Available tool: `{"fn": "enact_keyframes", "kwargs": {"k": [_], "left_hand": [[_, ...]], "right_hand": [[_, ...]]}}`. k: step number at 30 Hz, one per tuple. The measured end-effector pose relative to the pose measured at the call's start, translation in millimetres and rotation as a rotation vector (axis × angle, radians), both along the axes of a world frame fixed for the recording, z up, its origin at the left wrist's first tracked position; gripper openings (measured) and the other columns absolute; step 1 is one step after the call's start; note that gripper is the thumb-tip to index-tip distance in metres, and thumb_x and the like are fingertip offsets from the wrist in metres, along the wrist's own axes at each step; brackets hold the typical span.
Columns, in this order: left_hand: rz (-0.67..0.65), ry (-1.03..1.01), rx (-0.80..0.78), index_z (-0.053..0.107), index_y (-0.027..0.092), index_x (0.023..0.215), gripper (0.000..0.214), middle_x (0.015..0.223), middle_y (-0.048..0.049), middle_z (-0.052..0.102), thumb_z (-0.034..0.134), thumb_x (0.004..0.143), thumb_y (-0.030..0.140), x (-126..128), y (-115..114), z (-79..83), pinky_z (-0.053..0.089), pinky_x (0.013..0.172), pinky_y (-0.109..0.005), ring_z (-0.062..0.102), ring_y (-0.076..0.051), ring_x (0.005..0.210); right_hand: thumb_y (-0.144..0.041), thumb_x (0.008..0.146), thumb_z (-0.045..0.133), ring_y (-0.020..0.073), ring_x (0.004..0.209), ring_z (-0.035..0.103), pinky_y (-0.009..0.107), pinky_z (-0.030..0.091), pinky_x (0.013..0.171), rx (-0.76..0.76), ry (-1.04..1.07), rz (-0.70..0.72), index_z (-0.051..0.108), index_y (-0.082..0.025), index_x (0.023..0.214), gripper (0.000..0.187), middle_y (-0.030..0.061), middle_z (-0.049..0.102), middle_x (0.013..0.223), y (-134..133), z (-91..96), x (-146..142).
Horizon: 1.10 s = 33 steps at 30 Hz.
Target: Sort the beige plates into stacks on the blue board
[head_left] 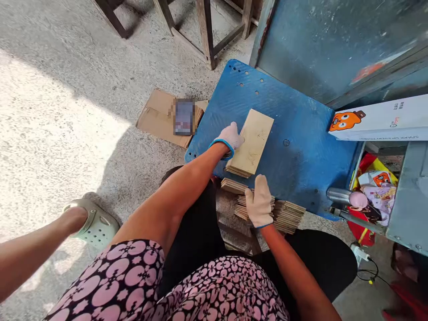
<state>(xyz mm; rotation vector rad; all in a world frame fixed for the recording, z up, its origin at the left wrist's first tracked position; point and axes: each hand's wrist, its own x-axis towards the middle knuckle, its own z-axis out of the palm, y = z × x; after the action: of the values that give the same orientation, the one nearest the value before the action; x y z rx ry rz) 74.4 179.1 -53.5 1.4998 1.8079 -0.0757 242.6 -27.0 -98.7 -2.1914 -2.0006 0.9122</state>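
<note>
A small stack of thin pale wooden boards (251,141) lies on a blue metal plate (294,133). My left hand (229,139), in a white glove with a blue cuff, presses against the stack's left long edge with its fingers curled. My right hand (259,201), also gloved, rests palm down on a lower pile of similar boards (284,215) that juts out below the plate's near edge, fingers together and laid flat. The boards under the right palm are partly hidden.
A flattened cardboard piece (157,117) lies on the concrete floor left of the plate. Wooden stool legs (207,31) stand behind. A white printed box (381,119) and a blue machine panel (334,40) are at right, with a red tub of clutter (368,196) below.
</note>
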Motion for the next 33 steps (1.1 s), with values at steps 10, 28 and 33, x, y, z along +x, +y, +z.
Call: {"fn": "enact_keyframes", "kwargs": {"k": [10, 28, 33], "left_hand": [[-0.148, -0.127, 0.06, 0.045, 0.012, 0.14, 0.065, 0.135, -0.0149, 0.058, 0.06, 0.082, 0.037, 10.4, -36.6, 44.5, 0.043, 0.101, -0.033, 0.053, -0.031, 0.125], [-0.044, -0.215, -0.049, 0.045, 0.015, 0.146, 0.062, 0.143, -0.0095, 0.054, 0.055, 0.086, 0.031, 13.4, -102.2, 25.7, 0.041, 0.105, -0.025, 0.055, -0.023, 0.127], [-0.016, -0.277, -0.031, 0.047, 0.015, 0.144, 0.058, 0.143, -0.007, 0.054, 0.052, 0.088, 0.027, 12.6, -97.6, 19.0, 0.038, 0.107, -0.022, 0.054, -0.019, 0.127]], "right_hand": [[-0.028, 0.091, 0.05, 0.0379, 0.142, 0.026, 0.058, 0.003, 0.116, 0.005, -0.284, 0.5, 0.035, -0.004, 0.147, 0.063, 0.0266, 0.031, 0.153, -28.2, -28.2, -13.9], [-0.017, 0.096, 0.039, 0.0245, 0.11, 0.058, 0.039, 0.037, 0.102, -0.148, -0.249, 0.571, 0.066, -0.017, 0.11, 0.031, 0.0137, 0.065, 0.117, -41.8, -17.7, -30.0], [-0.017, 0.095, 0.043, 0.0213, 0.092, 0.066, 0.031, 0.045, 0.077, -0.279, -0.285, 0.516, 0.068, -0.021, 0.1, 0.026, 0.0098, 0.07, 0.101, -25.9, -15.8, -39.0]]}}
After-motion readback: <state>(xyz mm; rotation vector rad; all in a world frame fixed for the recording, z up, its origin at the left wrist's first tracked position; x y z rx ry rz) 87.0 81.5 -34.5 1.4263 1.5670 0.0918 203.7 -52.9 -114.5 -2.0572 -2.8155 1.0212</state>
